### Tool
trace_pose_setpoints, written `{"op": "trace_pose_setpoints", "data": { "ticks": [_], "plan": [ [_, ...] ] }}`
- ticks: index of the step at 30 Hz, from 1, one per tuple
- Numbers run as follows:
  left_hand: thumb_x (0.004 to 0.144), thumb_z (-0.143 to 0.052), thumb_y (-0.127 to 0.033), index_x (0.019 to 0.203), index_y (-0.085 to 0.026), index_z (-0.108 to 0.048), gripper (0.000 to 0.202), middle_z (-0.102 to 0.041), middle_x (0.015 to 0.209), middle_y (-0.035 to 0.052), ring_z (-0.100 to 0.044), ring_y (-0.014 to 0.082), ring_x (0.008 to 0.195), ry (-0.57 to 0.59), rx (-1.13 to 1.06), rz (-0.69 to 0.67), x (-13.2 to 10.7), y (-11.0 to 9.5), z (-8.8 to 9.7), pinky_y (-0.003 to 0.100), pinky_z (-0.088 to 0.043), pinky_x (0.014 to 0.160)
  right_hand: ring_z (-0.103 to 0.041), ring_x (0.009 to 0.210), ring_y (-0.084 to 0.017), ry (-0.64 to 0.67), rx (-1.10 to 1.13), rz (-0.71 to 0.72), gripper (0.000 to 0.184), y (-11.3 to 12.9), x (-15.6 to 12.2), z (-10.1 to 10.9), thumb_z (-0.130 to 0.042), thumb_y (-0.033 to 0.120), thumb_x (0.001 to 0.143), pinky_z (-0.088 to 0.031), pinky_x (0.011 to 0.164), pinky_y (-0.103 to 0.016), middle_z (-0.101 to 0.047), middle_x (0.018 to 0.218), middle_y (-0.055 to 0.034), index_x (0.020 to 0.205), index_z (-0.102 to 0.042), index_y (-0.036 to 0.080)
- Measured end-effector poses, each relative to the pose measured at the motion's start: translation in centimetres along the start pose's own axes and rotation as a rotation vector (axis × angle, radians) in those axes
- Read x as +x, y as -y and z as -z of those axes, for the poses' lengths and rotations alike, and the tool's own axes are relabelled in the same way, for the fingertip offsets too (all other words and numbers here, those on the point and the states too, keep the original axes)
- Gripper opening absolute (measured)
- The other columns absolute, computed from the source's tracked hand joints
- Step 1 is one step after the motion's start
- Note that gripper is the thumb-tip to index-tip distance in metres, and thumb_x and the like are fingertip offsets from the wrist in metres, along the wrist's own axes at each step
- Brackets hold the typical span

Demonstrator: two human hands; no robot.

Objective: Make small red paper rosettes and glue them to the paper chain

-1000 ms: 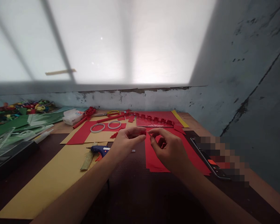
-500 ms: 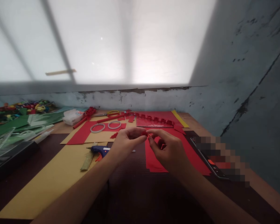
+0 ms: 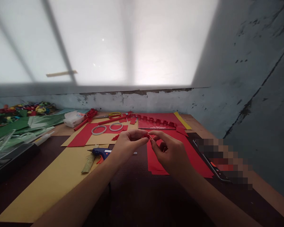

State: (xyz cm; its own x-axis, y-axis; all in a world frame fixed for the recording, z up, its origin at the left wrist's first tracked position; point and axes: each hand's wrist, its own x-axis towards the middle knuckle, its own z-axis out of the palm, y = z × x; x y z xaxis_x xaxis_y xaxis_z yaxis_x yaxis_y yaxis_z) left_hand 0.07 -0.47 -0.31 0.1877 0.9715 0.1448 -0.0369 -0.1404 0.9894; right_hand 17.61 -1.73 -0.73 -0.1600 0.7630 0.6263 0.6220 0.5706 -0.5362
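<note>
Between the fingertips of my left hand (image 3: 130, 140) is a small crinkled piece of red paper (image 3: 146, 136), mostly covered by the fingers. My right hand (image 3: 169, 146) meets it from the right, thumb and index finger pinched on a thin pale stick (image 3: 151, 137) whose tip touches the red paper. Both hands hover over the dark table mat (image 3: 134, 179). Left of my left wrist lies a blue glue gun (image 3: 101, 152) with a small red light on. Beneath my right hand is a stack of red paper sheets (image 3: 191, 157).
Two rolls of white tape (image 3: 99, 130) and yellow-handled scissors (image 3: 115, 115) lie behind the hands. A chain of red paper loops (image 3: 158, 121) runs along the back. Yellow card (image 3: 44, 183) covers the left front. A phone (image 3: 211, 164) lies at right, partly pixelated.
The red piece has turned slightly in my left fingertips, and my right fingers have shifted a little against it. Everything else on the table stays where it was.
</note>
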Motion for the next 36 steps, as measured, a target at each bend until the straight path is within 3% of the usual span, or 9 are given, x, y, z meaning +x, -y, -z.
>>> {"op": "trace_pose_setpoints", "data": {
  "ticks": [7,13,21,26,29,36],
  "plan": [
    [0.076,-0.081,-0.038,0.112,-0.023,-0.075,0.04,-0.077,0.107,0.0114,-0.071,0.0296,0.103,-0.018,-0.025,0.01,0.1,0.3,0.1,0.033,-0.056,0.075,-0.058,0.056,-0.012,0.01,0.001,0.012,0.021,0.1,0.0,0.1,-0.058,0.021,0.093,-0.047,0.061,-0.027,-0.075,0.085,-0.0007,0.107,-0.073,0.025],
    [0.072,-0.084,-0.033,0.105,-0.018,-0.077,0.037,-0.078,0.105,0.012,-0.071,0.0283,0.103,-0.032,-0.083,-0.013,0.1,0.0,-0.1,0.034,-0.056,0.082,-0.058,0.053,-0.014,-0.067,0.015,-0.019,0.02,0.2,0.0,-0.2,-0.06,0.022,0.09,-0.048,0.056,-0.027,-0.073,0.074,-0.0013,0.101,-0.076,0.023],
    [0.073,-0.084,-0.033,0.106,-0.017,-0.077,0.038,-0.078,0.106,0.0121,-0.072,0.0277,0.102,-0.041,-0.097,-0.015,0.1,0.2,-0.3,0.035,-0.055,0.083,-0.055,0.051,-0.013,-0.09,0.225,-0.249,0.019,1.2,-0.2,-0.4,-0.065,0.026,0.086,-0.04,0.044,-0.024,-0.068,0.063,-0.0008,0.097,-0.079,0.019],
    [0.073,-0.084,-0.029,0.105,-0.017,-0.077,0.035,-0.079,0.104,0.0106,-0.073,0.0251,0.1,-0.042,-0.114,-0.023,0.0,-0.1,-0.4,0.033,-0.055,0.086,-0.043,0.04,-0.01,-0.044,0.458,-0.413,0.026,1.3,-0.2,-0.4,-0.07,0.036,0.083,-0.033,0.036,-0.022,-0.05,0.044,0.0054,0.099,-0.078,0.017],
    [0.072,-0.084,-0.027,0.103,-0.017,-0.077,0.033,-0.079,0.101,0.0101,-0.073,0.0244,0.098,-0.045,-0.135,-0.01,0.0,-0.5,-0.5,0.033,-0.056,0.087,-0.038,0.037,-0.009,-0.027,0.587,-0.495,0.031,1.1,-0.3,-0.6,-0.073,0.041,0.081,-0.031,0.035,-0.021,-0.047,0.041,0.0071,0.1,-0.077,0.017],
    [0.072,-0.084,-0.028,0.104,-0.016,-0.077,0.034,-0.079,0.102,0.0109,-0.073,0.0251,0.098,-0.052,-0.131,-0.003,-0.3,-0.7,-0.6,0.034,-0.056,0.087,-0.04,0.037,-0.009,-0.034,0.57,-0.484,0.031,1.3,-0.2,-0.5,-0.074,0.041,0.081,-0.033,0.036,-0.021,-0.05,0.042,0.0056,0.097,-0.077,0.015]
  ]
}}
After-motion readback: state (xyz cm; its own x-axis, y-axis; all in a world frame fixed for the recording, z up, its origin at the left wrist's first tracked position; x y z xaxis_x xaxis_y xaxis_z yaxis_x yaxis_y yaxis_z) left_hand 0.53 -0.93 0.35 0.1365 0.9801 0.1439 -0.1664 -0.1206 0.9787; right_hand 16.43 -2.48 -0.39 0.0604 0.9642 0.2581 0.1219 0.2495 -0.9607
